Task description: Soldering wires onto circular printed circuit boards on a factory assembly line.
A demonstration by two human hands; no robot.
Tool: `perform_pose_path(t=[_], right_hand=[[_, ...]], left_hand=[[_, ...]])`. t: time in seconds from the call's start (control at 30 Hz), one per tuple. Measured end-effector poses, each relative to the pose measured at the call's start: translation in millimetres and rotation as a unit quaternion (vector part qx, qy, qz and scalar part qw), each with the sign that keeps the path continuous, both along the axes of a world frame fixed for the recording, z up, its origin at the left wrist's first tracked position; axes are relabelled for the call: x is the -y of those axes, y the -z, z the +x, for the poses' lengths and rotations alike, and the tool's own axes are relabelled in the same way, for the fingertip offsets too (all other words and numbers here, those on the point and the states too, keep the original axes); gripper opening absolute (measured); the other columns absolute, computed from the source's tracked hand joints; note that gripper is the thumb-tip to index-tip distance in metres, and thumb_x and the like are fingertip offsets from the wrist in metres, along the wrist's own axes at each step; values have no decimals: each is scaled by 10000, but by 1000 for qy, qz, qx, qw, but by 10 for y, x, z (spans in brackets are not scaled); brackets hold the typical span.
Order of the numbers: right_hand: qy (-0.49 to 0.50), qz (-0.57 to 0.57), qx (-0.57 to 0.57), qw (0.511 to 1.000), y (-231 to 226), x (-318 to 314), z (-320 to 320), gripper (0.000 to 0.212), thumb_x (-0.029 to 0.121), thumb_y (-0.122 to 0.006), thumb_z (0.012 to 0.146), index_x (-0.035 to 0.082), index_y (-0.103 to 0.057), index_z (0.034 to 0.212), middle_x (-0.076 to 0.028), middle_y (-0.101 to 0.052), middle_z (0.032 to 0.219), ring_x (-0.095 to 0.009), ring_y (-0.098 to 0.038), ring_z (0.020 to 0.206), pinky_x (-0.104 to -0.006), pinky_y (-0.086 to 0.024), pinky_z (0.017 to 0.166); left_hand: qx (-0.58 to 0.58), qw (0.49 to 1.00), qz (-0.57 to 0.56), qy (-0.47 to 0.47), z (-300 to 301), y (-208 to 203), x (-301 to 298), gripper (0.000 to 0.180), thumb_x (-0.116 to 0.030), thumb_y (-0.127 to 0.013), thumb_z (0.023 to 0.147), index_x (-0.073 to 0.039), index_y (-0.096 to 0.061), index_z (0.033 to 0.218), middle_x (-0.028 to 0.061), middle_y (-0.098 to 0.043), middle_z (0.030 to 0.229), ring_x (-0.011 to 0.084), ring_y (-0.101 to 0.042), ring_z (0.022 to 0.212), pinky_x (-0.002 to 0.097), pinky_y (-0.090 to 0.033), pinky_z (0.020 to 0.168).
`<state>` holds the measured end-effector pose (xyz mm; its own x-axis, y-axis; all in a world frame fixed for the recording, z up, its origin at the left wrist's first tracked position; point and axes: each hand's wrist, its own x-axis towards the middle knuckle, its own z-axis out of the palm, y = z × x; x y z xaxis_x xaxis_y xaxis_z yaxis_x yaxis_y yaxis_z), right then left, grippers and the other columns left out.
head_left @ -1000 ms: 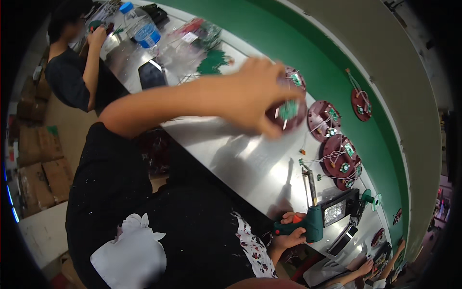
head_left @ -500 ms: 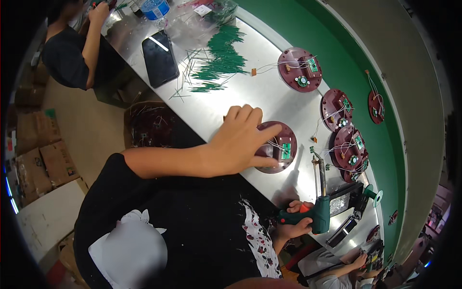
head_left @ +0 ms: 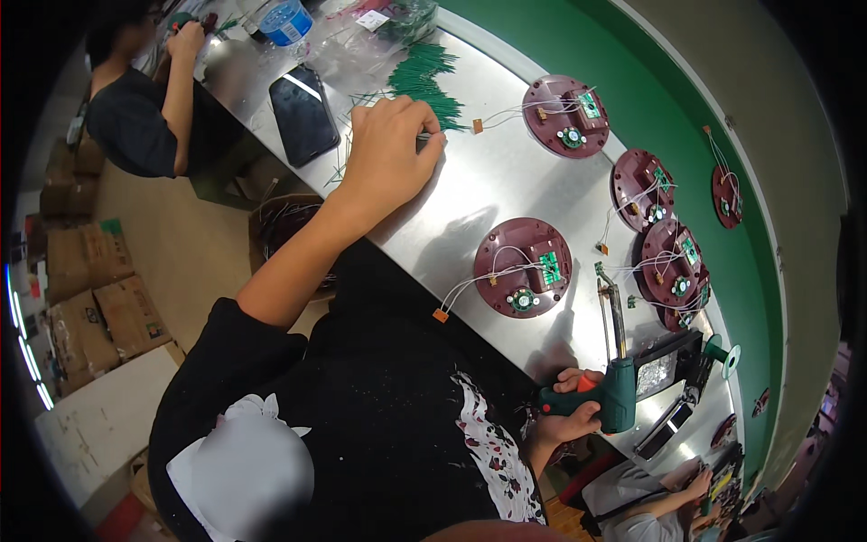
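Note:
My left hand (head_left: 386,158) reaches over the lower part of a heap of thin green wire pieces (head_left: 423,77). Its fingers are curled in, thumb and forefinger close together; what they hold, if anything, is hidden. In my right hand (head_left: 571,405) is a dark green soldering gun (head_left: 618,397) with an orange trigger, its metal tip pointing away from me. Between the hands lies a round maroon plate (head_left: 501,287) carrying a green circuit board (head_left: 550,268) and a small round part. White leads run from it to a little orange-brown piece (head_left: 441,315) at the table's near edge.
A black phone (head_left: 303,117) lies left of the wires, with a blue-labelled bottle (head_left: 285,23) beyond. Several similar maroon plates (head_left: 567,116) rest along the far side. A green solder spool (head_left: 722,356) stands right. Co-workers (head_left: 135,108) sit at both ends.
My left hand has left the maroon plate and moved up and left to the green wires. The plate's leads now show in full. My right hand still grips the soldering gun.

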<state>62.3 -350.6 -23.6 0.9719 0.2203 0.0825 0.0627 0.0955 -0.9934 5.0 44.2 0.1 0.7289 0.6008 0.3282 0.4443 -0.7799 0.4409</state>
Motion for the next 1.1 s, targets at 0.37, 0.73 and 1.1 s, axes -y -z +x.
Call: perform_pose_path(t=[0.37, 0.73, 1.1], right_hand=[[19, -10, 26, 999, 55, -2, -53, 623, 530, -552, 1033, -79, -539, 1163, -97, -543, 712, -212, -569, 702, -352, -489, 730], [26, 0, -2, 1000, 38, 1, -35, 644, 529, -574, 1023, -93, -539, 1189, -121, -580, 794, -218, -572, 720, -362, -483, 712], [-7, -5, 7, 1000, -57, -1, -19, 641, 509, -588, 1023, -103, -554, 1211, -118, -598, 818, -211, -580, 706, -383, -500, 714]], left_hand=[[-100, 987, 110, 55, 97, -7, 9, 91, -122, -636, 907, -34, -629, 884, 138, -638, 891, 339, -586, 886, 472, -373, 830], [-57, 964, 77, 247, 306, -465, 476, 85, -30, -585, 932, -2, -573, 1012, 145, -595, 917, 362, -537, 876, 457, -377, 813], [27, 926, -157, 342, 455, -375, 1112, 183, -69, -764, 856, -43, -633, 980, 109, -652, 955, 282, -592, 899, 387, -428, 815]])
